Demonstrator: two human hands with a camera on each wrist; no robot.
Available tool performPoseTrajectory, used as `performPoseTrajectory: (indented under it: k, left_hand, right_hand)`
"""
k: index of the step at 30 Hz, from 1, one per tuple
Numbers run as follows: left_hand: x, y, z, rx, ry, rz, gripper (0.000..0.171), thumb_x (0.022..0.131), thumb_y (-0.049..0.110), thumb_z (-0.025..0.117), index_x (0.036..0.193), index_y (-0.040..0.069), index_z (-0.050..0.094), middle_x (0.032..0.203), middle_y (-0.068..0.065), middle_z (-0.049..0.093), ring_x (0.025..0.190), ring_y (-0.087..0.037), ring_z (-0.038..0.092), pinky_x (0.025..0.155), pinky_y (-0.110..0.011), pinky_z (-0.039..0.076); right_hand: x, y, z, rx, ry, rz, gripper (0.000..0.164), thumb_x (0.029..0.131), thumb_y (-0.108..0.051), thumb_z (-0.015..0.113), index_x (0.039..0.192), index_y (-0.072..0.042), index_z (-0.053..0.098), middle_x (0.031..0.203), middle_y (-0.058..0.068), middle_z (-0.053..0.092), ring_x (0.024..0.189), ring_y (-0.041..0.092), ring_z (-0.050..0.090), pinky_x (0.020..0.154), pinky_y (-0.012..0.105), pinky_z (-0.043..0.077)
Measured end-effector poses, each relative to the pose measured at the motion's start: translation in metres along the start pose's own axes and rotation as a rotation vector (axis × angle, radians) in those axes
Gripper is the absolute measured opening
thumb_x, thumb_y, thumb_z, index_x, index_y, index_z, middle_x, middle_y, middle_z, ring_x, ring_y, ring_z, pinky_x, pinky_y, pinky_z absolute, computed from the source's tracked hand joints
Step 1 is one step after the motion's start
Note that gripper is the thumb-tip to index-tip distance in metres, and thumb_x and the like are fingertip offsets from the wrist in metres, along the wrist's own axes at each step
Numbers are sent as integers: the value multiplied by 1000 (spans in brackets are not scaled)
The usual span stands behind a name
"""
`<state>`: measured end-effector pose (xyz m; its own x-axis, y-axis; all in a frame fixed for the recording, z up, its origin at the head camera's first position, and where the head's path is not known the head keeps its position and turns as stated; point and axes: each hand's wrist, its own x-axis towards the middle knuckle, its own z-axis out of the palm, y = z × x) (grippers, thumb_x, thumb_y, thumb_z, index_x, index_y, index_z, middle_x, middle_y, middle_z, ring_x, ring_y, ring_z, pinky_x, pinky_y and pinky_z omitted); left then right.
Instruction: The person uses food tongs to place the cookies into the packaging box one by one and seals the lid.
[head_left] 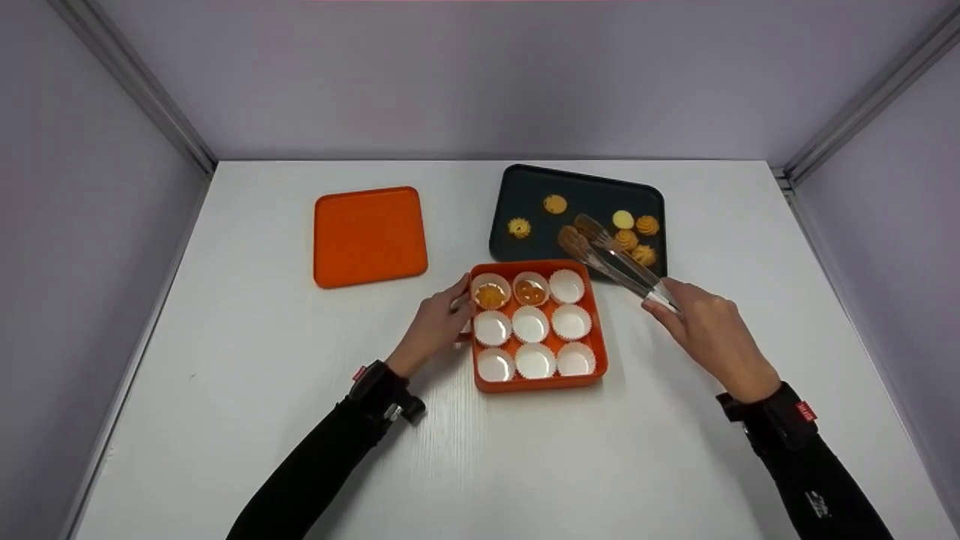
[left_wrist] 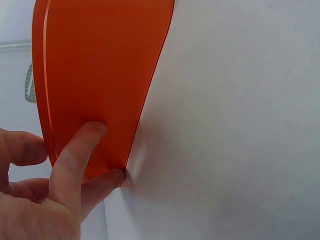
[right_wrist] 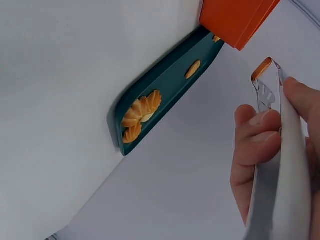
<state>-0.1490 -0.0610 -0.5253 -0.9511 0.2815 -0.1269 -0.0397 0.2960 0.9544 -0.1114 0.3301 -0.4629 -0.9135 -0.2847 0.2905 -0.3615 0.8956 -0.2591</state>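
My left hand (head_left: 435, 319) rests its fingers on the left wall of an orange square box (head_left: 540, 385). In the left wrist view, spread fingertips press on the smooth orange wall (left_wrist: 95, 65). White paper cups line the box in rows; the back-left cup holds a yellow-orange cookie (head_left: 491, 296) and the one beside it a darker cookie (head_left: 531, 292). With my right hand (head_left: 709, 330) I grip metal tongs (head_left: 619, 266). Their orange-brown-looking tips are apart, over the near part of a dark green tray (head_left: 525, 184), behind the box.
On the tray lie a flower-shaped cookie (head_left: 519, 228), a flat round cookie (head_left: 555, 204), a pale yellow disc (head_left: 622, 219) and several swirled cookies (head_left: 647, 225) at its right. A flat orange square (head_left: 370, 237), like a lid, lies back left. Walls enclose the white table (head_left: 255, 360).
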Motion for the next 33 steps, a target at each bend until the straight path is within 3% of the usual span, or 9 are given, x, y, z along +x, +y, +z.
performPoseTrajectory:
  k: [6,13,19,27,33]
  left_hand:
    - [-1,1,0,8,-8,10,57,108,16,49,162,8,30,158,-17,45,119,-26,66,78,-35,64]
    - [-2,1,-1,-7,-7,21,58,108,15,50,162,6,29,157,-19,46,127,-30,61,79,-37,64]
    - [-3,1,0,-6,-4,19,58,108,16,49,161,6,30,157,-19,46,124,-29,63,79,-37,63]
    - [-2,0,0,-11,0,7,58,107,15,50,162,7,30,157,-18,46,125,-28,62,78,-36,64]
    - [-1,1,0,15,-3,27,58,108,16,49,161,6,30,157,-18,45,130,-30,59,79,-36,64]
  right_hand:
    - [-11,-3,-5,5,-23,-28,52,97,-33,74,128,8,66,111,26,74,91,39,74,75,53,62]
    - [-20,-6,-8,-57,-52,-74,45,94,-27,78,122,7,66,92,19,73,68,27,68,60,43,63]
    - [-23,-14,-10,-137,-46,-110,49,90,-24,82,122,9,65,91,23,72,68,33,73,57,43,62]
    - [-26,-23,-10,-249,-33,-147,53,85,-23,86,121,8,63,83,21,70,61,32,71,54,42,61]
    - [-24,-30,-14,-351,-60,-167,51,87,-25,85,119,8,63,78,20,66,59,32,68,52,39,60]
